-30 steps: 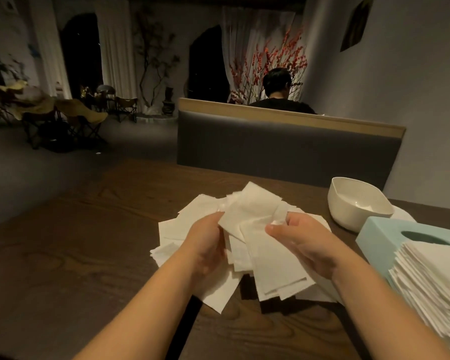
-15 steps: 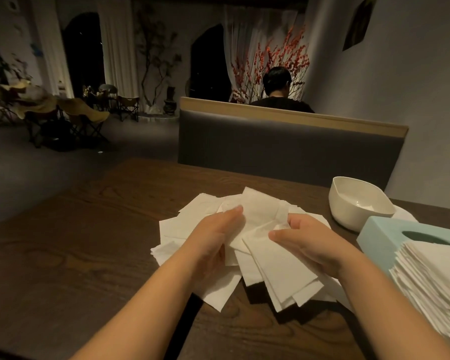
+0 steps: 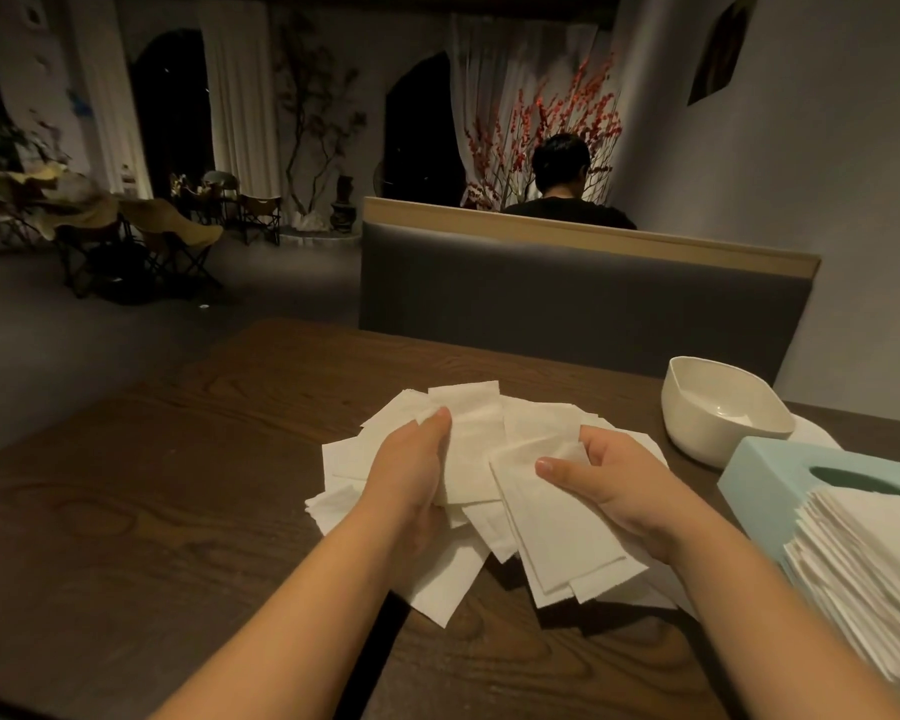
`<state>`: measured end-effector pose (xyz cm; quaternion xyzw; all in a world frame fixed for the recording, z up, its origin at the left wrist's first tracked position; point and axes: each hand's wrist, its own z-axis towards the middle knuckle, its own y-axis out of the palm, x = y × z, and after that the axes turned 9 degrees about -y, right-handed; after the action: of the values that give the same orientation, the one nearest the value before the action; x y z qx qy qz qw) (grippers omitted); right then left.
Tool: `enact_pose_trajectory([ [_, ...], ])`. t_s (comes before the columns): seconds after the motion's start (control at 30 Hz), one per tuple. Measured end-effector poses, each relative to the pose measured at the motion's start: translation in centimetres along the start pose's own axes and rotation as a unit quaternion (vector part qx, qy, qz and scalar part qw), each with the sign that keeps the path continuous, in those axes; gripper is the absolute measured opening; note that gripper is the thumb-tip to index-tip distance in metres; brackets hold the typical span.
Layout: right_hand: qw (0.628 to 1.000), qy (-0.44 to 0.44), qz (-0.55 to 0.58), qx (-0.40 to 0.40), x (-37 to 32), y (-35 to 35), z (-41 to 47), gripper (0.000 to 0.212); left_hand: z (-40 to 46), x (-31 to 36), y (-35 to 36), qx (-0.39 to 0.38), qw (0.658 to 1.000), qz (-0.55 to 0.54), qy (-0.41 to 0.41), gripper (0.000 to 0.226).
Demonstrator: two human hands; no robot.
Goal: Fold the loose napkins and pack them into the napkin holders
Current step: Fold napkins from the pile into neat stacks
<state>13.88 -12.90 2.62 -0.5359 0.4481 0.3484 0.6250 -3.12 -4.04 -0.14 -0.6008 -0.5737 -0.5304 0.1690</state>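
A dim restaurant room with arched doorways, pale curtains and a grey booth bench lies behind a dark wooden desk [image 3: 188, 491]. On the desk, in front of the person, loose white napkins [image 3: 380, 439] are fanned out in an overlapping pile.

The left hand [image 3: 411, 475] holds one folded napkin [image 3: 471, 449] by its left edge, thumb on top and the other fingers hidden underneath. This napkin is a narrow rectangle whose long axis runs away from the person, its far short edge pointing toward the bench. The right hand [image 3: 614, 491] pinches a small stack of folded napkins [image 3: 562, 532], thumb across the top and fingers curled behind the far edge. That stack's long axis runs from the hand down toward the person, tilted slightly to the right.

The two bundles lie side by side, just beside each other, the single napkin to the left of the stack and slightly farther away. Adding it to the stack would probably mean moving it rightward and turning it to match the stack's tilt.

To the right stand a white bowl [image 3: 697, 407], a pale blue napkin holder [image 3: 780, 470] and a tall pile of napkins [image 3: 863, 563] at the frame edge. The right hand is nearer the holder.
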Motion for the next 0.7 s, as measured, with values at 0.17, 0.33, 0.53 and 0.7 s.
enact_pose_trajectory([
  [0.17, 0.999, -0.002, 0.028, 0.03, -0.1, 0.4, 0.1, 0.017, -0.2, 0.3, 0.2, -0.008, 1.0, 0.004, 0.006, 0.015],
  [0.33, 0.99, -0.002, 0.104, 0.098, 0.0, 0.2, 0.0, 0.026, 0.0, 0.7, -0.3, 0.032, 0.996, -0.082, 0.018, 0.009],
  [0.53, 0.959, -0.077, 0.22, 0.159, -0.6, 0.1, -0.5, 0.035, -0.3, 0.5, 0.0, 0.034, 0.998, -0.044, 0.022, 0.014],
  [0.7, 0.958, -0.115, 0.222, 0.143, -1.5, 1.1, -0.7, 0.043, -0.2, -0.5, 0.9, 0.0, 0.996, 0.087, 0.011, 0.023],
])
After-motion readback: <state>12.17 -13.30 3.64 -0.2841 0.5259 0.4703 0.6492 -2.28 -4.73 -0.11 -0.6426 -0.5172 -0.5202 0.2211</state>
